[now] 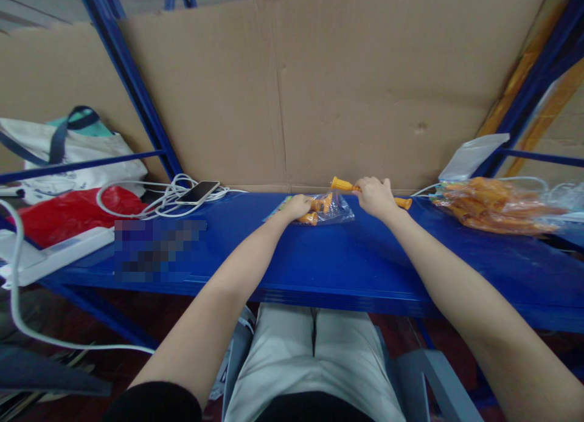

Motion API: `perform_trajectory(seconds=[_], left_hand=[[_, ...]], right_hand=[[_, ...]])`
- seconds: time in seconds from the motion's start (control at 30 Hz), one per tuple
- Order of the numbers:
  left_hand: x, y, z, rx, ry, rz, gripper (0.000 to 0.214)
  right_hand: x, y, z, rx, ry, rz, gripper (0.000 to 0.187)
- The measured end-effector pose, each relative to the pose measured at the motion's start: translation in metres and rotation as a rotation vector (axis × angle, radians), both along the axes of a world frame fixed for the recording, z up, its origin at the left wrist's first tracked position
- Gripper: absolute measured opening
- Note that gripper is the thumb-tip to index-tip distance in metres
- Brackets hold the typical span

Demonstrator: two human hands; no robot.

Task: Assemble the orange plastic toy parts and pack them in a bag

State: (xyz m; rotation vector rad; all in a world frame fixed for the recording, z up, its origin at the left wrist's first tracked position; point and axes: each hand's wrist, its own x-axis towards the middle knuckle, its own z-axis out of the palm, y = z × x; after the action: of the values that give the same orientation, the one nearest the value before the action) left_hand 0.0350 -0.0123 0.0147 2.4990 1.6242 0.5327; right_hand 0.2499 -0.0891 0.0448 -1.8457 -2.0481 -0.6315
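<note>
My left hand (298, 207) is closed on a clear plastic bag (342, 210) lying on the blue table. Inside or under the film are several orange plastic pieces (319, 204) with flared ends, and a bit of coloured card shows at the bag's left side. My right hand (373, 194), just to the right of the bag, grips an orange plastic piece with a flared, ribbed end (343, 185) that points left. Another orange end (403, 203) shows on the far side of that hand; I cannot tell whether it belongs to the same piece.
More bagged orange pieces (493, 206) are heaped at the right of the blue table (333, 270). On the left are a phone (198, 193), coiled white cables, a white power strip (68, 252), a red bag (77, 212) and a cloth bag (82, 160). Cardboard (337, 87) stands behind.
</note>
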Motion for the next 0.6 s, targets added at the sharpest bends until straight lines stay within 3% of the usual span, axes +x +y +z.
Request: perform_trajectory(seconds=[0.17, 0.37, 0.47, 0.6], left_hand=[[0.0, 0.004, -0.002, 0.004, 0.013, 0.001, 0.036], [0.0, 0.003, -0.003, -0.008, -0.04, 0.018, 0.033], [0.0, 0.001, 0.0, -0.024, -0.007, 0.004, 0.033], [-0.001, 0.0, 0.002, -0.032, -0.043, -0.003, 0.032]], right_hand=[[0.003, 0.003, 0.002, -0.025, 0.038, 0.072, 0.024], [0.013, 0.002, 0.014, 0.075, 0.082, 0.113, 0.027], [0.018, 0.001, 0.018, -0.058, 0.005, 0.107, 0.024], [0.02, 0.0, 0.016, -0.297, -0.109, -0.02, 0.02]])
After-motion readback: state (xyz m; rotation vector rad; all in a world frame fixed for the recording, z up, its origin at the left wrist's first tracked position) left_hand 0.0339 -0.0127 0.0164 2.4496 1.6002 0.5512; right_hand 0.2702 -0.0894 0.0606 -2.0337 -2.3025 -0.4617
